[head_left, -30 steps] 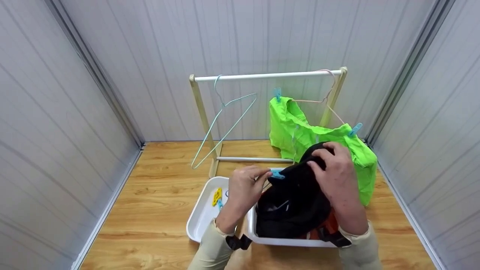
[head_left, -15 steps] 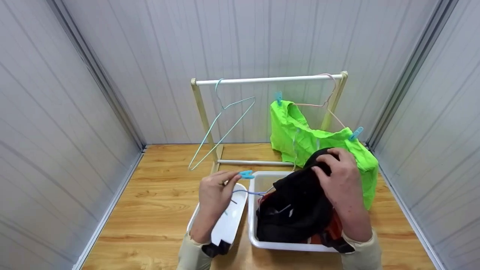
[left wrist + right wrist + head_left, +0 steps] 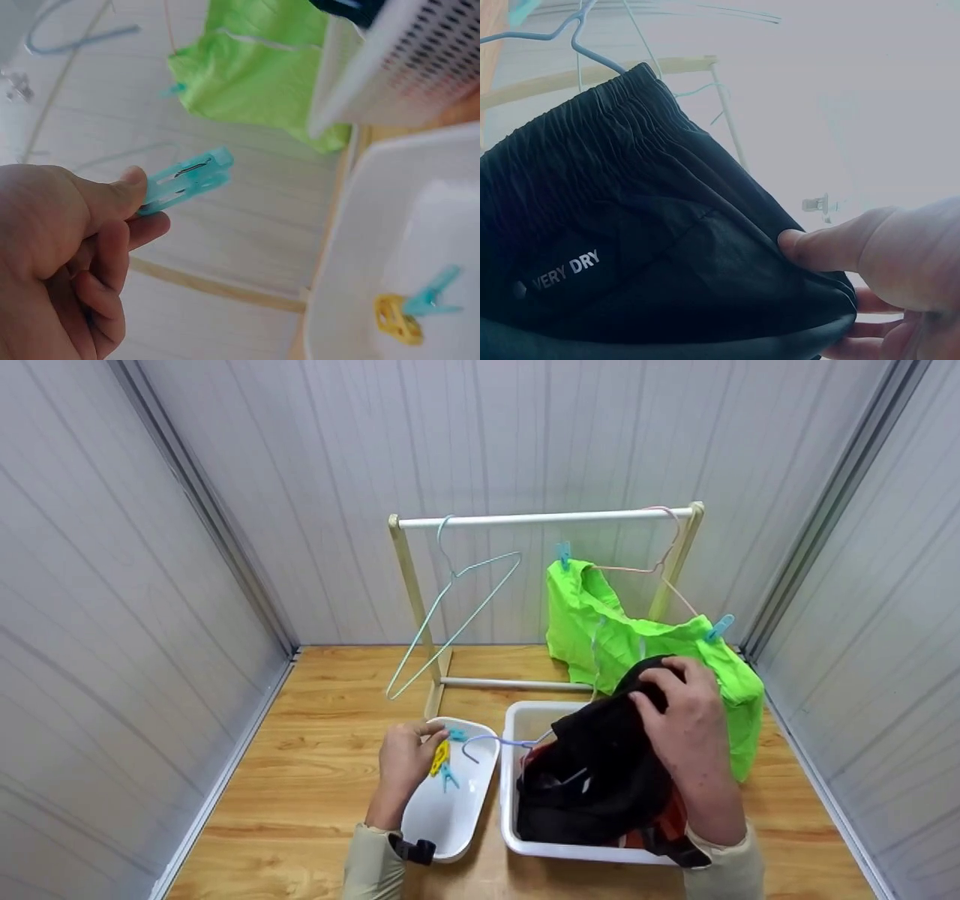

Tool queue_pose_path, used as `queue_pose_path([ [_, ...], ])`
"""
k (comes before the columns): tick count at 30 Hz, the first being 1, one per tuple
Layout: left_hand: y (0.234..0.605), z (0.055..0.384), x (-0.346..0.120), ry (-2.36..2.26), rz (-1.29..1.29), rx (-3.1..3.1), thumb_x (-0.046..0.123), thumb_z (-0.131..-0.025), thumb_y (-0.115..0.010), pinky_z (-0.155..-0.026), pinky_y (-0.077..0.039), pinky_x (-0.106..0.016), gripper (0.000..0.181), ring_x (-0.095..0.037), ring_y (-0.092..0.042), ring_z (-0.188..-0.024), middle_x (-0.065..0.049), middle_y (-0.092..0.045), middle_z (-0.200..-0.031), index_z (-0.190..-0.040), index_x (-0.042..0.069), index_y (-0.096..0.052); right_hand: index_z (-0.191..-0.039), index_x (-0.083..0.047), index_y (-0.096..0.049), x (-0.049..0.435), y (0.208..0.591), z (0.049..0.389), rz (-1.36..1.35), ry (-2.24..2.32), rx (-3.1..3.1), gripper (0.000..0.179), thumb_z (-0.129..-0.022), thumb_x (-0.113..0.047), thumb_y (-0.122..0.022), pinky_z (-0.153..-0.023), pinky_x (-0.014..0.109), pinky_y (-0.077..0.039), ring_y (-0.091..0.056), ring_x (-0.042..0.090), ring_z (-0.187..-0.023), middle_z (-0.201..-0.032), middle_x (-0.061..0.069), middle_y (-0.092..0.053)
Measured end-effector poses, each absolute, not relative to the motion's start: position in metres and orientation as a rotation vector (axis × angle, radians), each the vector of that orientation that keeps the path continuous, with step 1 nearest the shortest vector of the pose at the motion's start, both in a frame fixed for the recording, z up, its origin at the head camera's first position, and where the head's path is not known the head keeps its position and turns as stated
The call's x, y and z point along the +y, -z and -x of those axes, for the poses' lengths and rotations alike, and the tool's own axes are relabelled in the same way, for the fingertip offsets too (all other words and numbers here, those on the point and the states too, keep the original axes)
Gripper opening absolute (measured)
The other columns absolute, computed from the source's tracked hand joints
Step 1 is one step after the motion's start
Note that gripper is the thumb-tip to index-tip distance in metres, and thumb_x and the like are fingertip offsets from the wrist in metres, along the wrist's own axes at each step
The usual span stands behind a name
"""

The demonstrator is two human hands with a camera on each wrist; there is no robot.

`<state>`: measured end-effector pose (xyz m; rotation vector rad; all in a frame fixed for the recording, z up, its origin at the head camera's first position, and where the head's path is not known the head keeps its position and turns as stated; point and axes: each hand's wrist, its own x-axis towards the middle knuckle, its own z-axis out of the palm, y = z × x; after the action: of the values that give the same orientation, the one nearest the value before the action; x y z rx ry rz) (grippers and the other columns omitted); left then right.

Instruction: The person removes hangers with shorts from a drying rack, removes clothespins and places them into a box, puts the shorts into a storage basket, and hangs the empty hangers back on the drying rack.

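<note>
My left hand [image 3: 407, 756] pinches a light blue clothespin [image 3: 187, 180] between thumb and forefinger, over the left end of a white tray [image 3: 444, 823]. In that tray lie another blue clothespin [image 3: 435, 292] and a yellow one [image 3: 397, 319]. My right hand [image 3: 688, 724] grips the edge of black shorts [image 3: 645, 217] with an elastic waistband and the print "VERY DRY". A blue-purple hanger [image 3: 516, 743] sticks out from the shorts at the waistband, its hook reaching over the tray. The lower part of the shorts rests in a white basket [image 3: 577, 852].
Behind stands a drying rack [image 3: 540, 518] with a bare mint hanger [image 3: 480, 607] at left. A bright green garment [image 3: 637, 645] hangs at right from a pink hanger [image 3: 673, 592], held by two blue clothespins [image 3: 718, 628]. Reddish cloth [image 3: 670, 817] shows in the basket.
My left hand has moved left and down, away from the shorts to over the tray, carrying the blue clothespin. My right hand keeps its grip on the shorts.
</note>
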<state>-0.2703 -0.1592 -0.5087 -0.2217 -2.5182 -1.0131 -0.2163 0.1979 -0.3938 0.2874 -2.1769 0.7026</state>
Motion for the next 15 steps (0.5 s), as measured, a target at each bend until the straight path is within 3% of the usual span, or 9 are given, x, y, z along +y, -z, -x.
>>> queue_pose_path([
  [4, 0.525, 0.280, -0.164, 1.045, 0.157, -2.621, 0.020, -0.086, -0.075, -0.048, -0.036, -0.027, 0.015, -0.010, -0.050, -0.057, -0.007, -0.073, -0.090, -0.092, 0.007, -0.079, -0.093, -0.001, -0.070, 0.198, 0.395, 0.216, -0.288, -0.706, -2.169, 0.025, -0.073, -0.002, -0.084, -0.093, 0.050, -0.038, -0.051, 0.040, -0.107, -0.112, 0.022, -0.058],
  [8, 0.535, 0.287, -0.167, 1.073, 0.116, -2.691, 0.020, -0.086, -0.075, -0.048, -0.039, -0.029, 0.017, -0.011, -0.052, -0.056, -0.006, -0.073, -0.092, -0.096, 0.006, -0.078, -0.093, 0.000, -0.070, 0.198, 0.396, 0.216, -0.289, -0.709, -2.154, 0.025, -0.072, 0.000, -0.084, -0.093, 0.049, -0.038, -0.051, 0.040, -0.106, -0.111, 0.022, -0.058],
  [15, 0.544, 0.299, -0.165, 1.130, -0.023, -2.808, 0.021, -0.087, -0.073, -0.075, -0.050, -0.040, 0.030, -0.024, -0.065, -0.092, -0.008, -0.071, -0.106, -0.113, 0.004, -0.072, -0.094, 0.000, -0.070, 0.199, 0.397, 0.217, -0.292, -0.706, -2.150, 0.025, -0.072, -0.001, -0.083, -0.093, 0.050, -0.038, -0.051, 0.041, -0.106, -0.112, 0.023, -0.058],
])
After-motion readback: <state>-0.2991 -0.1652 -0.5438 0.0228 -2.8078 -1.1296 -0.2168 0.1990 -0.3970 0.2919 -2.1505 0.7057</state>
